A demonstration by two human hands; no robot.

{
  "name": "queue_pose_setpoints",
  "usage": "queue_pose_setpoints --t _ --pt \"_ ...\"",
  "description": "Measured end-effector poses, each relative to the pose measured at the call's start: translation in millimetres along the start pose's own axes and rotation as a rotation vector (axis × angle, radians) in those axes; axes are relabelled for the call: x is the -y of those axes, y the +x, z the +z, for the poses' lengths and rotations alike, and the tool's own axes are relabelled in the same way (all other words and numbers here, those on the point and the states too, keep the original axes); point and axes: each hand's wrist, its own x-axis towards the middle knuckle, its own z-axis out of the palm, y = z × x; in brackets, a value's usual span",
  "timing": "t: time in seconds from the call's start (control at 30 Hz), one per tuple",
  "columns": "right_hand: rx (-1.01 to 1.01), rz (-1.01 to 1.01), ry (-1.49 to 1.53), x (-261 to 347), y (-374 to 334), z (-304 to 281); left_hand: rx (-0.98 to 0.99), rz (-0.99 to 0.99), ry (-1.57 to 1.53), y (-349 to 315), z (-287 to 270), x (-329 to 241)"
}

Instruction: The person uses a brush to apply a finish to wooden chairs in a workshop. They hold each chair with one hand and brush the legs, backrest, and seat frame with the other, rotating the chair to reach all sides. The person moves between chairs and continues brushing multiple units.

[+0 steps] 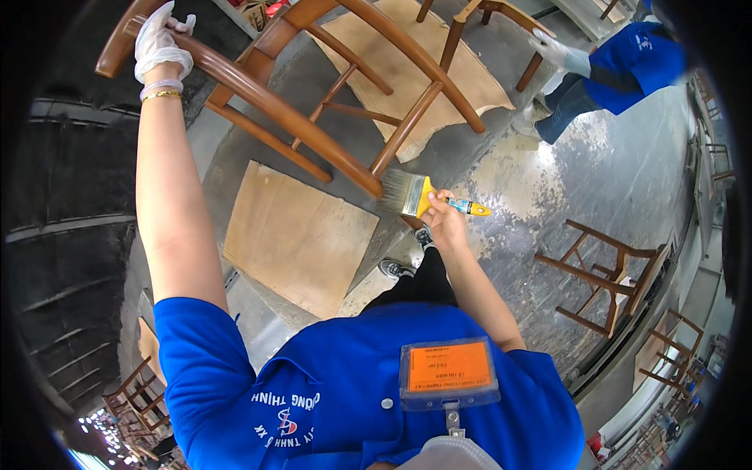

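A brown wooden chair frame (266,98) is tilted in front of me, its legs pointing to the right and toward me. My left hand (163,47), in a thin white glove, is closed around its upper rail at the far left. In my bare right hand (445,223) is a wide paintbrush (413,193) with a yellow handle and pale bristles. The bristle tips meet or nearly meet the end of the nearest chair leg; I cannot tell whether they touch.
Cardboard sheets (301,235) lie on the worn grey floor (501,274). At the upper right a co-worker in a blue shirt (638,66) has a gloved hand at another chair (513,23). More chair frames (603,274) stand at the right and lower left.
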Motion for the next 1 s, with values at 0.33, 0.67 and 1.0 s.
queue_pose_setpoints --t 0.33,0.67,1.0 --pt "-0.401 -0.204 -0.53 18 43 -75 0.097 -0.028 -0.058 -13 -2 -6" --pt "-0.638 -0.1 -0.392 77 44 -194 -0.267 0.304 0.13 -178 8 -46" --pt "-0.989 0.085 -1.431 139 34 -275 -0.528 0.575 0.355 -213 48 -41"
